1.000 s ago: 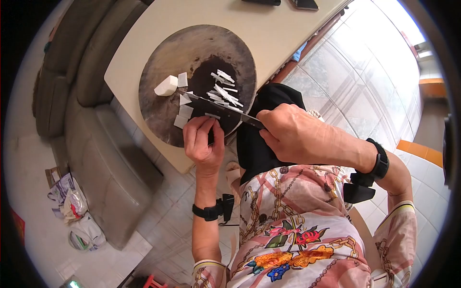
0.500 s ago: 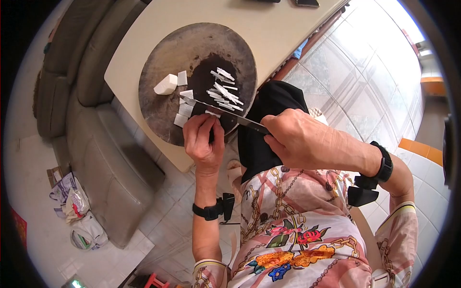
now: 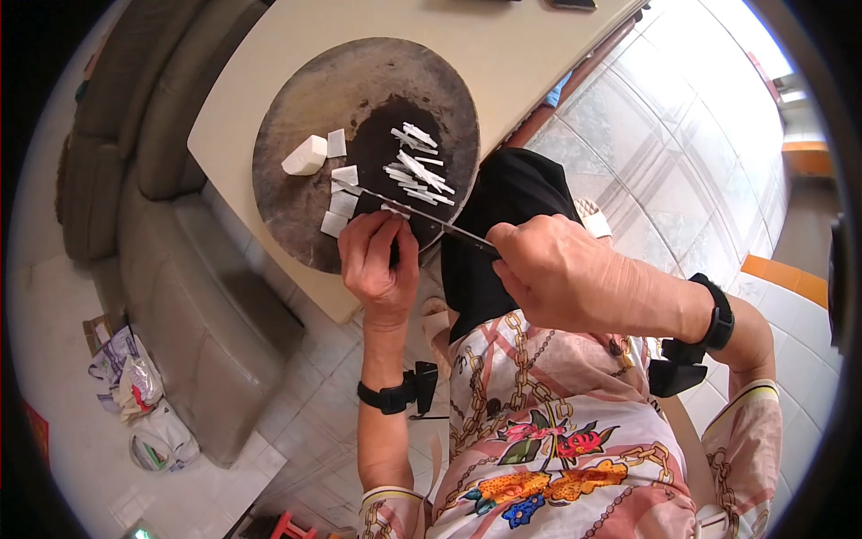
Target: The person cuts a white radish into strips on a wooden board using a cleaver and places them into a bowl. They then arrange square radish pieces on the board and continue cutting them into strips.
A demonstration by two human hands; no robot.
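My right hand is closed round the handle of a knife, whose blade reaches left across a round wooden board. On the board's near part, my left hand has its fingertips pressed on a small white piece, right beside the blade. Several thin white strips lie in a loose pile beyond the blade. To the left are several flat white slices, some close to the knife tip. A thick white block rests farther left.
The board stands on a cream table. A dark phone-like object is at the table's far edge. A grey sofa stands at the left, with bags on the floor beside it.
The knife blade has shifted slightly and lies flatter, with my right hand a little lower. The board and table appear slightly farther left in view. My left hand keeps its hold.
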